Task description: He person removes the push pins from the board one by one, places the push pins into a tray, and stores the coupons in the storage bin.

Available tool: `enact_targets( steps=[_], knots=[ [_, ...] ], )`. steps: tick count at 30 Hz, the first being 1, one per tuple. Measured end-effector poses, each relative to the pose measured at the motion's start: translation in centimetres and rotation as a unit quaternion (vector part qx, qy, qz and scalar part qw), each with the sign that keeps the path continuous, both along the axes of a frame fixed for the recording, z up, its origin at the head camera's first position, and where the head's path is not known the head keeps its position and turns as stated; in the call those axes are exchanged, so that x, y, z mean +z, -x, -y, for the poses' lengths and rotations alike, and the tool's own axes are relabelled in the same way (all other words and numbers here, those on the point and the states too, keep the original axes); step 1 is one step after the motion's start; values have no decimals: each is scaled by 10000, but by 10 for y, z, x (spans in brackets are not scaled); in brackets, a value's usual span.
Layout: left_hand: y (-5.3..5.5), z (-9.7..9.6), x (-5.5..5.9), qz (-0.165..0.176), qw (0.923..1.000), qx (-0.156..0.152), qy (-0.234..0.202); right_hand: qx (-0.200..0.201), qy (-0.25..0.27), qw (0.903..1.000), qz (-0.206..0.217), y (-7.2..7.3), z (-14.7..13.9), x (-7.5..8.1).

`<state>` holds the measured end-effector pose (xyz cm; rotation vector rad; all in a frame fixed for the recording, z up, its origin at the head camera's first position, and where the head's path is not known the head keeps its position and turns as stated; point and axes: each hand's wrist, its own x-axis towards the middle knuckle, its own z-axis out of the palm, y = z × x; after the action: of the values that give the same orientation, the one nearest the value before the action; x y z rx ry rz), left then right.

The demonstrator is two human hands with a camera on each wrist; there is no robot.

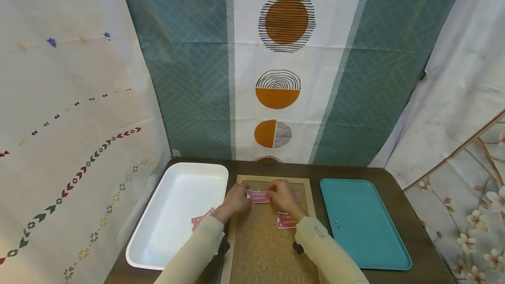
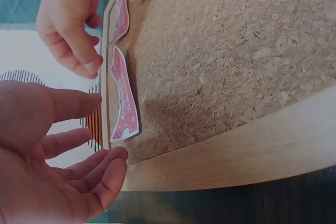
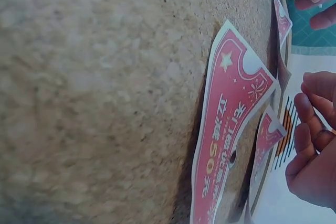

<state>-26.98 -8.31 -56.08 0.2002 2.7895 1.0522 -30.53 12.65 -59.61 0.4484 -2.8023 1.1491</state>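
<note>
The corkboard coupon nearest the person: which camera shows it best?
The right wrist view: the coupon looms large, print clear, though cut off below. Head: small, partly hidden by the right arm. Left wrist: only a piece, at the top edge.

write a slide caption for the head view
Two sleeved arms reach over a corkboard bearing red coupons, between a white tray and a teal tray.

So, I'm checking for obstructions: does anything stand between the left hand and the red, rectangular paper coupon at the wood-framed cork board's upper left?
Nothing visible does. The bare left hand is right beside the coupon's left end; the bare right hand is by its right end, not between them.
</note>
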Motion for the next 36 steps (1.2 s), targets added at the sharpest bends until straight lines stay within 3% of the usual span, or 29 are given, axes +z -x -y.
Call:
enact_targets(
  steps=[7,12,16,20,24,30,36],
  knots=[
    [2,4,-11,13,9999,-99,94,-49,-146,9997,171,3,15,-4],
    [0,7,-15,28,9999,-34,139,98,-119,9999,-4,3,24,-11],
    [7,4,-19,-12,9999,-18,159,30,-121,9999,-111,10,29,-13],
    [14,-1,-24,-66,9996,-89,259,-20,-190,9997,177,17,30,-13],
    [15,-4,-22,-136,9994,-89,304,35,-299,9990,322,18,31,-13],
    [17,-6,-22,-289,9992,-87,270,39,-504,9987,-27,20,33,-11],
    [15,-5,-24,-160,9997,-51,164,-28,-611,9981,88,21,37,-17]
  ],
)
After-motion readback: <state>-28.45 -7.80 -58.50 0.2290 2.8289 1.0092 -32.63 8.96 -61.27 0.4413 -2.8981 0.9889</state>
